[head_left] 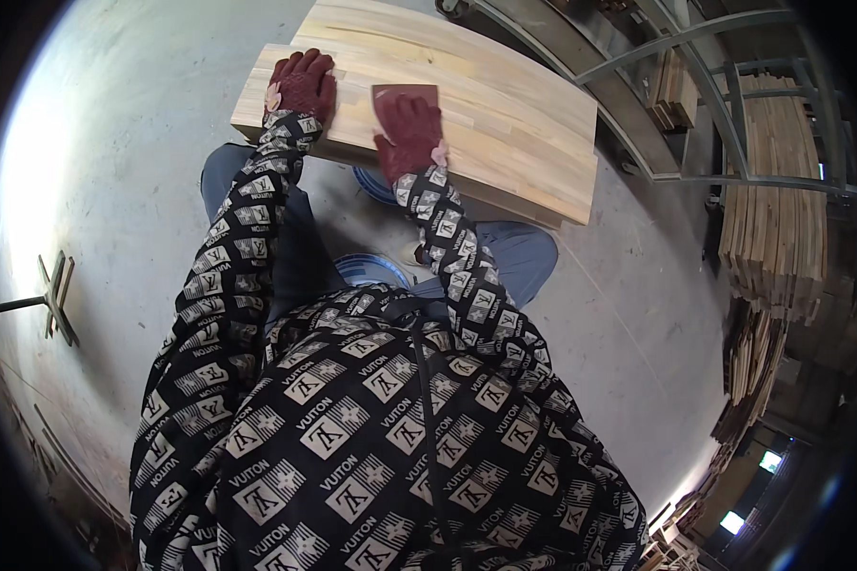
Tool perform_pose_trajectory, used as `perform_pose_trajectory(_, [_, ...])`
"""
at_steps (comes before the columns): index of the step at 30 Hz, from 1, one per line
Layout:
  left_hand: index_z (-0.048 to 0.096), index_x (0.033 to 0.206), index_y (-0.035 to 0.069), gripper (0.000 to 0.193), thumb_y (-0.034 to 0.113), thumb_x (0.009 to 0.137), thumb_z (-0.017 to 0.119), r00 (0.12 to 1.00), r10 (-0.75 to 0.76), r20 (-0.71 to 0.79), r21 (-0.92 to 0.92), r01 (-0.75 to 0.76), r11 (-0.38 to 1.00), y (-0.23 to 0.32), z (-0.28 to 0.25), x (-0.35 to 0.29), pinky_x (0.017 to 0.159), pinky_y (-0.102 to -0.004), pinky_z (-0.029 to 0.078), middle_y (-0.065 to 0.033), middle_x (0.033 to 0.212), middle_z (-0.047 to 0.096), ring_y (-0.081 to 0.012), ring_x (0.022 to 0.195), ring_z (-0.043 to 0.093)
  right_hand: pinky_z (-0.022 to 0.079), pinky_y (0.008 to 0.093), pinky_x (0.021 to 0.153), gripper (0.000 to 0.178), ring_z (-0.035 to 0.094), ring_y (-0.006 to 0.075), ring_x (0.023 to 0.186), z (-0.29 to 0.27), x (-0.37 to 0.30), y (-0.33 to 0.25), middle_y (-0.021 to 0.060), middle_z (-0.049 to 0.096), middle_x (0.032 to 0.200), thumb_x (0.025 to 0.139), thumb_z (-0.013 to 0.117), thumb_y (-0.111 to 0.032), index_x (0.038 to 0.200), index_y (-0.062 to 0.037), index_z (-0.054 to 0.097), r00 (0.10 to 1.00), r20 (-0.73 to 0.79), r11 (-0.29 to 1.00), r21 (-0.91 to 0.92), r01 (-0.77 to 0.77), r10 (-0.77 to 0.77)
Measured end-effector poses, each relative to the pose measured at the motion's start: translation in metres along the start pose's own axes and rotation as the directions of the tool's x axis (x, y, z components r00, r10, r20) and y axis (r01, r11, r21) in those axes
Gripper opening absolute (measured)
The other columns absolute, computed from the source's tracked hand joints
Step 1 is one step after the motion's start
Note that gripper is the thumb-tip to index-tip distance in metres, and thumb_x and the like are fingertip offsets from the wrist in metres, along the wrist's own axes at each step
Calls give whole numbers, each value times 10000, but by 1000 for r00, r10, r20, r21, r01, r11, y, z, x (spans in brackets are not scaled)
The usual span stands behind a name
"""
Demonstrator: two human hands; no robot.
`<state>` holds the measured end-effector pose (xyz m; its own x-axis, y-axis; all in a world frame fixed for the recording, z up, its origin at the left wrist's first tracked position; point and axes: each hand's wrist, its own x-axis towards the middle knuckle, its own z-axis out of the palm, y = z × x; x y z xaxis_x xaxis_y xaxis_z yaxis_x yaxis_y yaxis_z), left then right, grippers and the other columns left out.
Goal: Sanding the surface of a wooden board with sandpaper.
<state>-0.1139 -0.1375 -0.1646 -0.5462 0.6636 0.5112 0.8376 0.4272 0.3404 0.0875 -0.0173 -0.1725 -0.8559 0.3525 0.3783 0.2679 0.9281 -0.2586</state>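
Observation:
A stack of pale jointed wood panels [505,105] lies across in front of my knees, the upper one offset from the one below at the left. My left hand [303,86], in a dark red glove, rests flat with its palm down near the left end of the wood. To its right, my gloved right hand [409,133] presses a reddish-brown sheet of sandpaper [423,92] against the panel's face. The sheet's upper edge shows past the fingers; the rest is hidden under the hand.
A blue bucket [375,184] stands under the wood, and another blue round rim [371,269] shows between my legs. At the right are a metal rack frame [681,178] and stacked wood slats [776,228]. A cross-shaped stand [55,300] is on the floor at left.

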Motion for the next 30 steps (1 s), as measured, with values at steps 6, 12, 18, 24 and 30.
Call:
perform_pose_trajectory(6, [679, 1102, 89, 276, 232, 876, 614, 997, 46, -57, -75, -50, 996, 26, 6, 23, 1050, -459, 440, -127, 1213, 665, -335, 1168, 584, 326, 463, 1177, 469, 514, 348, 1335, -11, -62, 165, 119, 607, 1401, 876, 650, -119, 1345, -128, 638, 930, -257, 867, 487, -109, 261])
perform_pose_trajectory(12, [672, 1137, 94, 275, 205, 895, 603, 999, -16, -48, -8, 15, 1000, 11, -1, 7, 1033, -460, 461, -131, 1248, 660, -351, 1168, 588, 434, 413, 1107, 375, 567, 332, 1271, -103, -85, 229, 155, 618, 1373, 910, 582, -118, 1273, -93, 677, 856, -316, 900, -12, -435, 409])
perform_pose_trajectory(18, [674, 1129, 91, 273, 202, 890, 603, 997, 21, -68, -18, -22, 1000, 13, 6, 15, 1023, -457, 464, -126, 1227, 666, -341, 1159, 594, 355, 488, 1152, 545, 459, 331, 1372, 10, -42, 131, 137, 527, 1463, 884, 638, -273, 1403, -125, 559, 859, -387, 930, -13, -368, 335])
perform_pose_trajectory(24, [674, 1109, 86, 271, 219, 884, 600, 999, 15, -34, -39, -16, 999, 6, 4, 6, 1036, -450, 442, -124, 1212, 664, -322, 1153, 590, 363, 520, 1106, 562, 481, 397, 1299, -15, 10, 20, 162, 566, 1399, 848, 703, -243, 1379, -113, 574, 999, 9, 995, 98, 36, -37])
perform_pose_trajectory(30, [673, 1090, 85, 259, 216, 876, 608, 999, 0, -35, -63, -2, 998, 15, 0, 11, 1027, -449, 447, -122, 1206, 664, -323, 1150, 590, 451, 446, 1078, 412, 594, 336, 1232, -65, -55, 175, 150, 668, 1278, 866, 653, -63, 1276, -99, 672, 925, -332, 980, -8, -200, 186])
